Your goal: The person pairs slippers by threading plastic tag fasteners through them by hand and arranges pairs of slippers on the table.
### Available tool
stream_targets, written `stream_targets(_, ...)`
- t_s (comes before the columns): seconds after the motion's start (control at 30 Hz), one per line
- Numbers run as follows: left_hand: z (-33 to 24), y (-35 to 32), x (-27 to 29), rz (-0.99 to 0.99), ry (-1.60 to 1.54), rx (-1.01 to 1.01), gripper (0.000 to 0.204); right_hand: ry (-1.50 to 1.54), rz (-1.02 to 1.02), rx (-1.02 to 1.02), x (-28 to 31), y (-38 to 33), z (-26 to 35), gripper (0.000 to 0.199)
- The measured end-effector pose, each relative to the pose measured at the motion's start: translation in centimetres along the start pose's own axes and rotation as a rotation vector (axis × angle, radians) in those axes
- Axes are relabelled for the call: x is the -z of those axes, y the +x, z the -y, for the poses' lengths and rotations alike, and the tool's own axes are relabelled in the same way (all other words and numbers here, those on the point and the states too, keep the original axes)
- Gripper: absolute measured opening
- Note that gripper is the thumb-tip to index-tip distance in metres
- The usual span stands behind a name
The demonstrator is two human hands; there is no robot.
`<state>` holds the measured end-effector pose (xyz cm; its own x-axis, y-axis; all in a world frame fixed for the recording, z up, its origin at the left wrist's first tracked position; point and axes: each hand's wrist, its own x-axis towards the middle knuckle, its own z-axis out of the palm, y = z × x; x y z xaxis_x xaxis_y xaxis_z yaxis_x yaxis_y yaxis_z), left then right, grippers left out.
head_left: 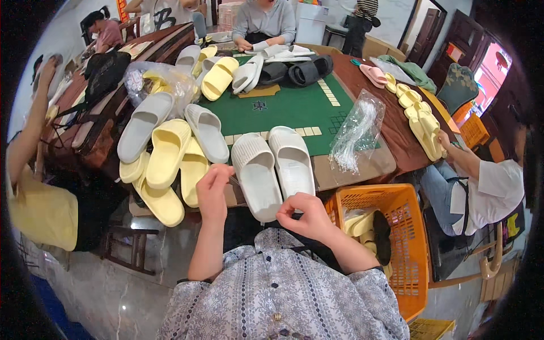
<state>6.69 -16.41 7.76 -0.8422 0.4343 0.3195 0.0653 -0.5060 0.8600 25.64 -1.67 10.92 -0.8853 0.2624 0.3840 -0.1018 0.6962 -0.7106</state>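
Note:
A pair of white slippers lies side by side in front of me at the table's near edge: the left slipper (256,177) and the right slipper (292,161). My left hand (213,191) is raised just left of the left slipper, its fingers pinched together; anything between them is too small to make out. Over the heel ends of the pair, my right hand (306,215) is curled with thumb and forefinger meeting, and what it pinches, if anything, cannot be seen. Right of the pair lies a clear bag of thin white plastic strands (358,131).
Yellow slippers (168,153) and grey slippers (145,127) are heaped at my left. An orange crate (405,249) holding slippers stands at my right. More slippers, including black ones (310,70), lie across the green mat (249,120). Co-workers sit opposite and on both sides.

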Motion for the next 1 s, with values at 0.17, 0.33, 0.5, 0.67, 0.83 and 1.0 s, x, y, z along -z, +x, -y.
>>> stream_targets(0.17,1.6,2.3,-0.3,-0.001,0.183,0.218,0.034,-0.009,0.044,-0.251,-0.2,-1.1,-1.9,0.016)
stream_targets(0.33,4.4,4.5,1.5,0.002,0.392,0.09,0.036,-0.122,0.033,-0.353,-0.5,-0.9,-3.2,0.018)
stream_targets(0.5,6.3,6.3,2.2,0.027,0.603,-0.036,0.037,-0.258,-0.006,-0.355,-0.9,0.1,-3.8,0.022)
stream_targets(0.67,5.9,7.7,0.4,0.101,0.895,-0.098,0.037,-0.277,-0.043,-0.408,-1.6,1.8,-4.3,0.024)
stream_targets(0.83,6.2,9.9,-0.3,0.201,1.211,0.025,0.043,-0.269,-0.083,-0.402,-3.0,4.2,-5.2,0.025)
stream_targets(1.0,7.0,12.7,-0.5,0.275,1.357,0.179,0.047,-0.308,-0.166,-0.314,-4.8,6.2,-5.5,0.025)
